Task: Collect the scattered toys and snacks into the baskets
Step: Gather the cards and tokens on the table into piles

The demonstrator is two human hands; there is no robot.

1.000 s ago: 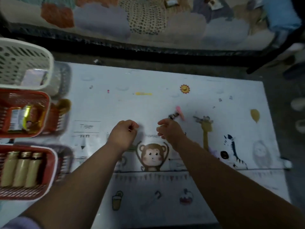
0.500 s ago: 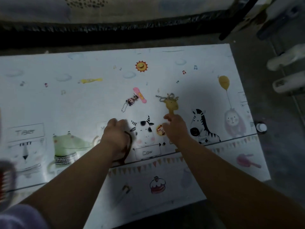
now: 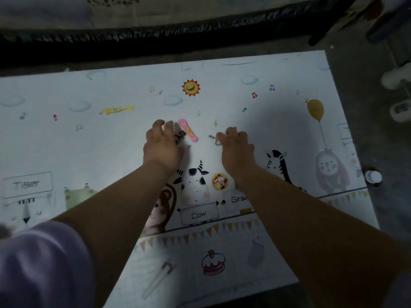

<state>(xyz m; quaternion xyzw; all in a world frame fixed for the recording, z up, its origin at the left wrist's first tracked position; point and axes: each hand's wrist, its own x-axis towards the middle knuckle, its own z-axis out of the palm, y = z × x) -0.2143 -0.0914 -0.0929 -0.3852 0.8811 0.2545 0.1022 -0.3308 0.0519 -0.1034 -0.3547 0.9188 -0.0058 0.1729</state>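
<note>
One play mat (image 3: 111, 152), animal prints, left end cut off by the frame. At centre, left hand (image 3: 163, 147): fingers bent down over a small dark figure (image 3: 179, 138), mostly hidden; a pink board (image 3: 188, 133) lies against it, whether joined is unclear. Beside it, right hand (image 3: 238, 147): fingers curled over something wholly hidden, only a metal chain (image 3: 214, 138) showing at its left. Whether either hand is gripping cannot be told. Lilac sleeve (image 3: 44, 263), blurred, lower left.

A home play area: a cartoon-animal play mat (image 3: 133, 90) on the floor beside a patterned rug (image 3: 155, 10).
</note>
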